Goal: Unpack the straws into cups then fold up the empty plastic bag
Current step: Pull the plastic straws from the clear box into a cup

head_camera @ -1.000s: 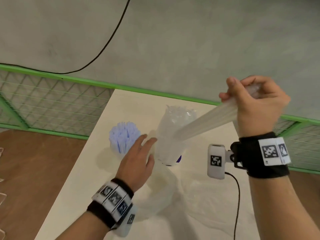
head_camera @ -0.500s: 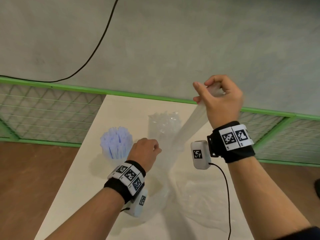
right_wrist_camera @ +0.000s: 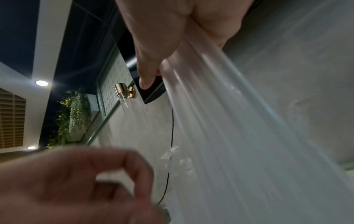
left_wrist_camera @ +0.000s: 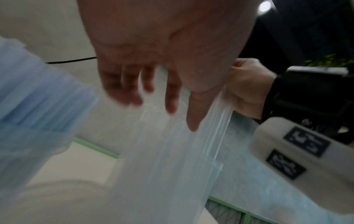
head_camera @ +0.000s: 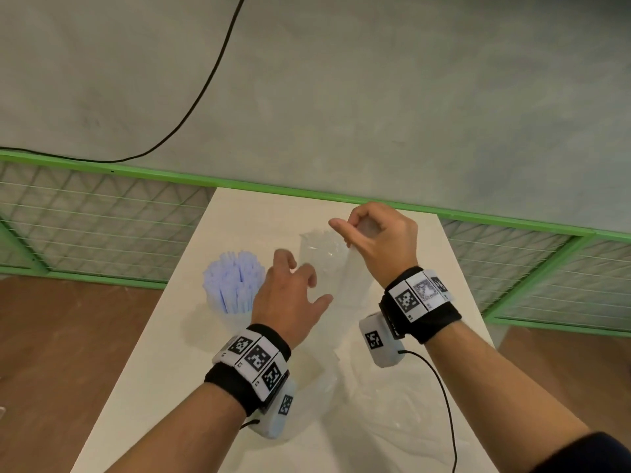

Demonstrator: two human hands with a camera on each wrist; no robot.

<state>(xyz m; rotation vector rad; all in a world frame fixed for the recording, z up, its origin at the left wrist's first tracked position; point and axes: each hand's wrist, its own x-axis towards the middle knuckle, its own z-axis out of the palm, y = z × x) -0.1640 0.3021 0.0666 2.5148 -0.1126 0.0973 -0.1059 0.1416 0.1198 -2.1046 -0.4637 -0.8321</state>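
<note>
Since the earlier head frames, the right hand has been lowered from the upper right toward the centre of the frame, and the bundle of clear straws it carries has been swung from a slant to nearly upright. It is now held just beside the clear cup of clear straws at mid-frame. The bundle is grasped near its top by curled fingers and thumb, as is confirmed in the right wrist view, where the straws are seen fanning down from the fist. The left hand has been moved slightly; its fingers are spread and loosely bent, nothing is held, and in the left wrist view its fingertips are seen close to the cup and bundle. Whether they touch cannot be told because of blur. A cup of pale blue straws is stood left of centre on the white table, apart from the clear cup. The empty plastic bag is spread flat on the table in the lower middle of the frame, between the forearms.
</note>
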